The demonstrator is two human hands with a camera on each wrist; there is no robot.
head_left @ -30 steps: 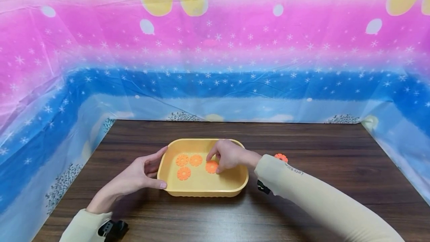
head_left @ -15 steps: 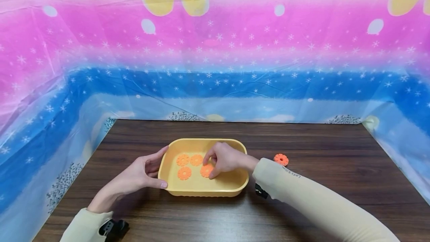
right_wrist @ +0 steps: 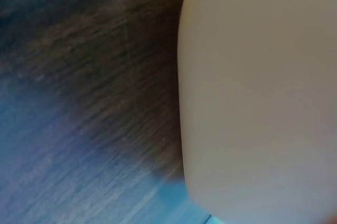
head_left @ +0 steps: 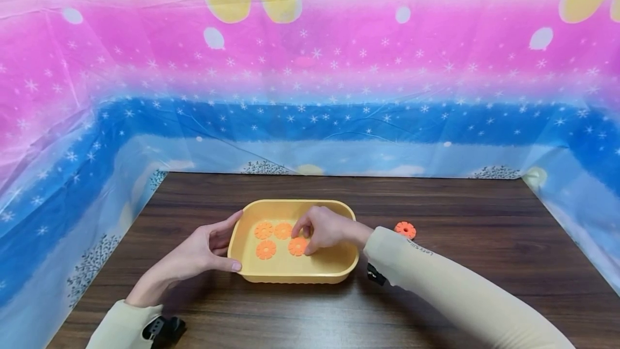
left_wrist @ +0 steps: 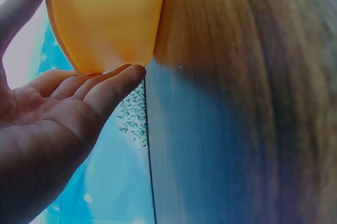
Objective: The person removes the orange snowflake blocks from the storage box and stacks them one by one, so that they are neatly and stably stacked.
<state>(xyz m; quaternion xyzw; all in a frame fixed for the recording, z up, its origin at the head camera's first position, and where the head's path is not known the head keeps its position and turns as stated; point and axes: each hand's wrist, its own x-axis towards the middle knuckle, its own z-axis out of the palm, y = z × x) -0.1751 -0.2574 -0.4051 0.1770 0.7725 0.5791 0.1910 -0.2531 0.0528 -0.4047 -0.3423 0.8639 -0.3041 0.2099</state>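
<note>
In the head view, a shallow yellow plastic tray stands on the table. My left hand holds its left end, thumb at the front corner and fingers toward the back corner. The left wrist view shows fingertips of this hand against the tray's end. Inside, my right hand pinches an orange notched building disc between thumb and index finger, low over the tray floor. Three similar discs lie flat to its left: a back-left one, a back-middle one and a front one.
Another orange disc lies on the dark wooden table, right of the tray and behind the right sleeve. A patterned cloth hangs around the table's back and sides. A smooth pale surface fills most of the right wrist view.
My right hand has slid the pinched disc a little left and toward me, closer to the other discs. Now the disc on the table shows more fully. My left hand has kept its place.
</note>
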